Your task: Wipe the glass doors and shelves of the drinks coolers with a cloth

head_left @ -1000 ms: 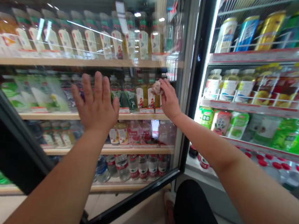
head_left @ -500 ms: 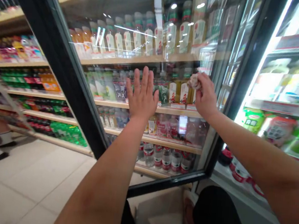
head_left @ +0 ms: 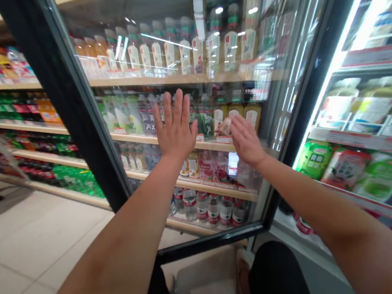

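"Since the earlier frame, the right grip [head_left: 247,141] has come lower, nearer the left grip [head_left: 176,133]."
"Holding what?"
"A pale wad [head_left: 226,126], at the glass door [head_left: 205,85], partly hidden by fingers."
"And the left?"
"Spread wide, palm toward the glass. The frame cuts off both arms."

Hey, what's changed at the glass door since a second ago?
The right hand and its cloth have moved down and left across the glass door, nearer the left hand. Nothing was taken up or let go. The left hand stays spread there.
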Action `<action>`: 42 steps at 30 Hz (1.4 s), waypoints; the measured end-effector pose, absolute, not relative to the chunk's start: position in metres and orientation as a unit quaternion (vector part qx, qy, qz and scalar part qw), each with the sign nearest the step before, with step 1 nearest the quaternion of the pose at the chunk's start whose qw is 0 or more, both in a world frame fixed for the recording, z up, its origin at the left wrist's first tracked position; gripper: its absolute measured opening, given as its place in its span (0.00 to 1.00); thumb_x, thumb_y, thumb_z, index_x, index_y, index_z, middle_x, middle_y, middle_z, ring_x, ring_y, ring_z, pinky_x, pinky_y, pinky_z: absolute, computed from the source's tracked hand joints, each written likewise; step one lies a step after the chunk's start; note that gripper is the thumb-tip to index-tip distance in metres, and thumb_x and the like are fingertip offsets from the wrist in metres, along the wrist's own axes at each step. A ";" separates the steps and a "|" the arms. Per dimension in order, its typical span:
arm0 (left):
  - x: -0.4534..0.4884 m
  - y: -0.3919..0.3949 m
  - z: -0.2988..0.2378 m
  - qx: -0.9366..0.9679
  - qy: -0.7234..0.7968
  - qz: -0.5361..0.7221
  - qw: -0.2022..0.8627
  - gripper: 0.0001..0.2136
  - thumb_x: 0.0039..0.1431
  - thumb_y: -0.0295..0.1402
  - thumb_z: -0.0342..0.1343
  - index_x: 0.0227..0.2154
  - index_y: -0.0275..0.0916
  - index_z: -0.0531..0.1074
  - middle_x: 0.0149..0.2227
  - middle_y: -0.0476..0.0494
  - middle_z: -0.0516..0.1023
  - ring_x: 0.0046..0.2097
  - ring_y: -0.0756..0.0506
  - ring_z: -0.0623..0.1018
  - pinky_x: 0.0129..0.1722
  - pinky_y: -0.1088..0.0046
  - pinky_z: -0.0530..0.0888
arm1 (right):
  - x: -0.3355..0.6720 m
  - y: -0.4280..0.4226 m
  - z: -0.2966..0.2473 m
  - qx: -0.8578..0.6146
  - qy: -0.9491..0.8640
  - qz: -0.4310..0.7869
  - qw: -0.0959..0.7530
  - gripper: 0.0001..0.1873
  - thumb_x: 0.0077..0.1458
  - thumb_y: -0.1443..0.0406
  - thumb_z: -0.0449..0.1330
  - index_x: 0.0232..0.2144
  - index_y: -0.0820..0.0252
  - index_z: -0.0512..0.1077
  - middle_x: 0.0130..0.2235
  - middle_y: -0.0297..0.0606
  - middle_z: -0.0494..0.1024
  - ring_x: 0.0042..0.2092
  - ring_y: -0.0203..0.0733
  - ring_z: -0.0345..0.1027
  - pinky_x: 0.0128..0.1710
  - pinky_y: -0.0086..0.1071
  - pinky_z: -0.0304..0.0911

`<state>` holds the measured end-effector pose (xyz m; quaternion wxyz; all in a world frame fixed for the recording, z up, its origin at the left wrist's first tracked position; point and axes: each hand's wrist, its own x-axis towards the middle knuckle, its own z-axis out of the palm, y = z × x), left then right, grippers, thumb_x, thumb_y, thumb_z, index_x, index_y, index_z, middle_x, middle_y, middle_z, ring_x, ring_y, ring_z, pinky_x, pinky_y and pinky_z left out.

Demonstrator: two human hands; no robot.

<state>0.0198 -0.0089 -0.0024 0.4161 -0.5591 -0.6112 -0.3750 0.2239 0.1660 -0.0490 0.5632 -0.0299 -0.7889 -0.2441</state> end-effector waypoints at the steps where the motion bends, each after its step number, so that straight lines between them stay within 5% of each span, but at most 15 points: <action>1: 0.021 -0.010 -0.002 -0.559 -0.616 -0.372 0.413 0.35 0.70 0.34 0.52 0.76 0.36 0.50 0.77 0.42 0.44 0.77 0.37 0.37 0.75 0.48 0.28 | 0.224 0.164 -0.056 -0.006 -0.807 -0.251 0.534 0.24 0.74 0.65 0.46 0.67 0.49 0.66 0.68 0.35 0.69 0.74 0.38 0.53 0.74 0.45 0.56; 4: 0.023 -0.011 0.000 -0.559 -0.625 -0.369 0.401 0.35 0.69 0.33 0.52 0.76 0.35 0.50 0.77 0.40 0.43 0.77 0.36 0.36 0.75 0.48 0.27 | 0.226 0.167 -0.047 0.001 -0.812 -0.248 0.529 0.23 0.73 0.67 0.45 0.63 0.51 0.70 0.66 0.36 0.71 0.72 0.38 0.58 0.73 0.45 0.58; 9: 0.021 -0.010 0.000 -0.559 -0.625 -0.377 0.393 0.37 0.67 0.33 0.53 0.76 0.37 0.49 0.78 0.42 0.43 0.77 0.37 0.36 0.75 0.49 0.26 | 0.228 0.177 -0.005 -0.098 -0.745 -0.156 0.640 0.30 0.72 0.69 0.40 0.72 0.53 0.57 0.69 0.39 0.66 0.75 0.43 0.50 0.76 0.52 0.51; 15: 0.018 -0.008 -0.003 -0.563 -0.606 -0.377 0.416 0.35 0.69 0.34 0.52 0.76 0.37 0.50 0.77 0.42 0.44 0.77 0.37 0.38 0.75 0.49 0.27 | 0.231 0.160 -0.022 -0.033 -0.831 -0.230 0.506 0.27 0.73 0.68 0.43 0.65 0.44 0.68 0.66 0.29 0.71 0.72 0.37 0.57 0.75 0.44 0.54; 22: 0.020 -0.009 -0.003 -0.557 -0.612 -0.377 0.415 0.35 0.69 0.34 0.52 0.76 0.37 0.50 0.77 0.42 0.44 0.77 0.38 0.37 0.75 0.49 0.28 | 0.231 0.171 0.001 -0.096 -0.750 -0.234 0.611 0.29 0.73 0.68 0.40 0.68 0.47 0.65 0.69 0.32 0.67 0.75 0.40 0.49 0.75 0.50 0.55; 28: 0.021 -0.011 -0.003 -0.559 -0.613 -0.374 0.415 0.33 0.71 0.34 0.50 0.76 0.34 0.51 0.77 0.39 0.45 0.77 0.37 0.38 0.75 0.47 0.29 | 0.228 0.160 -0.035 -0.013 -0.831 -0.284 0.478 0.27 0.73 0.68 0.44 0.68 0.46 0.66 0.68 0.30 0.69 0.73 0.35 0.54 0.76 0.42 0.54; 34: 0.020 -0.010 -0.004 -0.553 -0.612 -0.372 0.426 0.33 0.71 0.33 0.50 0.75 0.35 0.51 0.77 0.40 0.45 0.77 0.38 0.39 0.75 0.49 0.29 | 0.229 0.179 -0.001 -0.062 -0.755 -0.245 0.605 0.28 0.73 0.68 0.41 0.70 0.53 0.63 0.70 0.39 0.65 0.76 0.42 0.46 0.76 0.47 0.51; 42: 0.020 -0.011 -0.003 -0.560 -0.607 -0.379 0.418 0.34 0.70 0.34 0.51 0.76 0.36 0.51 0.77 0.40 0.45 0.78 0.37 0.39 0.75 0.48 0.29 | 0.239 0.157 -0.040 0.033 -0.844 -0.300 0.443 0.25 0.72 0.67 0.50 0.66 0.43 0.68 0.68 0.29 0.69 0.72 0.38 0.58 0.74 0.44 0.57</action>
